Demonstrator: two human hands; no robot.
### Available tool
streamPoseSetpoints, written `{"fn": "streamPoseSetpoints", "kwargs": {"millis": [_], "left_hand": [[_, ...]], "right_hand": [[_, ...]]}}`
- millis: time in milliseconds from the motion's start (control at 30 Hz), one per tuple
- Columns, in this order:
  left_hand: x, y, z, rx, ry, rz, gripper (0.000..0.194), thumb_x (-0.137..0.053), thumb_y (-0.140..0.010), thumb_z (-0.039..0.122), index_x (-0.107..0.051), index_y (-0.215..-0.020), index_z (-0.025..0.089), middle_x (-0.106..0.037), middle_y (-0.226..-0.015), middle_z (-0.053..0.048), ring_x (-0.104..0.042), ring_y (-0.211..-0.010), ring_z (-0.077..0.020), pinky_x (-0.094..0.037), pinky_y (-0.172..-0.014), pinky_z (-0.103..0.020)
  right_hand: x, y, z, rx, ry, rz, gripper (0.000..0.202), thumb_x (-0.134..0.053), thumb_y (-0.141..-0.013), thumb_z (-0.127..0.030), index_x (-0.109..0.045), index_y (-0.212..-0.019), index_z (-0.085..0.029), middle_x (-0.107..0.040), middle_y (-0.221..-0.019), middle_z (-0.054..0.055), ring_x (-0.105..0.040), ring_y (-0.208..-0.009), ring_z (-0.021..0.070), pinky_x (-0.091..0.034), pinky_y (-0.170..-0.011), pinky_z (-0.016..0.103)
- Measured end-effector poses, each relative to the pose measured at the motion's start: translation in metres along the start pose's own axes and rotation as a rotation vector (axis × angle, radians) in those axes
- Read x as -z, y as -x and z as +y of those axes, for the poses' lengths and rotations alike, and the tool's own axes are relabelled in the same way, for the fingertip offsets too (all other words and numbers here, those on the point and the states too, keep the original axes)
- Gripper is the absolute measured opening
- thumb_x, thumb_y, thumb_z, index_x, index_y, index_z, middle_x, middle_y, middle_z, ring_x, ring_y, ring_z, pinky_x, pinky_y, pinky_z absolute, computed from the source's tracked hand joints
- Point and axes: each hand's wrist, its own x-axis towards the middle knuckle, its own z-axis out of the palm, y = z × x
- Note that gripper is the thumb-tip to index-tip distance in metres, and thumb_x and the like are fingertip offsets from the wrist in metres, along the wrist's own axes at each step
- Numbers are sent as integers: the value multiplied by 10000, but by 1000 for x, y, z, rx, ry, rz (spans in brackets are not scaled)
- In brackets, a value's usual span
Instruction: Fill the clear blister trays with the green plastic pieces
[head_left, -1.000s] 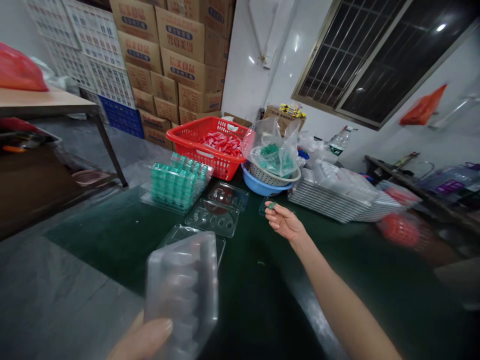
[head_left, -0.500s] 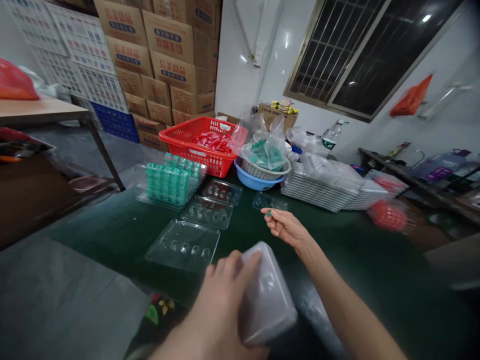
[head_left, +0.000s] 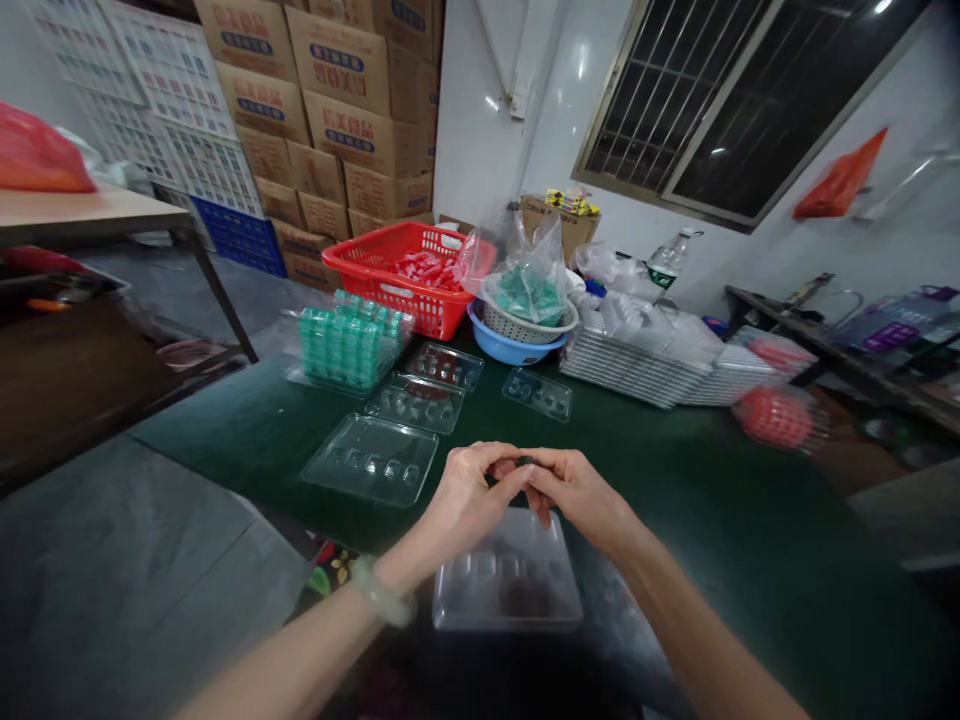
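Observation:
My left hand (head_left: 472, 487) and my right hand (head_left: 576, 487) meet fingertip to fingertip over the table. Between them they pinch a small dark green piece (head_left: 526, 461), mostly covered by the fingers. Just below the hands, close to me, lies a clear plastic tray (head_left: 508, 592) with a row of moulded hollows; whether it is one or a stack I cannot tell. Farther left, three similar clear trays lie in a line, the nearest tray (head_left: 371, 460) being the largest to my eye. Another clear tray (head_left: 537, 393) rests beyond my hands.
Filled green trays (head_left: 341, 345) are stacked at the left. Behind stand a red basket (head_left: 367, 270) of pink-red pieces and a grey colander (head_left: 517, 325) with bagged green pieces in a blue basin (head_left: 510, 348). Piled clear trays (head_left: 637, 365) sit back right on the green table (head_left: 712, 500).
My left hand has let go of the clear tray, which now lies flat on the table. My right hand has come nearer with the green piece, and both hands have met at it.

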Motion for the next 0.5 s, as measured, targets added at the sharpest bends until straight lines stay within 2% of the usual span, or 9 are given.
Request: {"fn": "streamPoseSetpoints", "kwargs": {"millis": [167, 333, 500], "left_hand": [[8, 11, -4, -14, 31, -69, 193, -509, -780, 210, -677, -854, 150, -637, -687, -39, -560, -630, -140, -414, -561, -233], [12, 16, -8, -65, -106, -42, 183, -527, -730, 160, -666, -850, 156, -602, -673, -29, -535, -646, -138, -412, -585, -237], [11, 16, -14, 19, -66, 14, 146, -501, -704, 125, -634, -763, 141, -577, -642, -10, -505, -575, -110, -397, -540, -220]], "right_hand": [[-12, 5, 1, -5, 45, -81, 272, -436, -825, -262, -610, -1013, -168, -519, -572, -26, -483, -435, 78, -390, -443, 209], [-21, 3, 4, -5, 19, -78, 275, -406, -837, -262, -610, -986, -154, -501, -564, -26, -487, -427, 80, -381, -429, 204], [-34, 1, 4, 16, 74, -32, 290, -392, -846, -259, -602, -1027, -173, -509, -562, -24, -479, -431, 82, -386, -436, 209]]}}
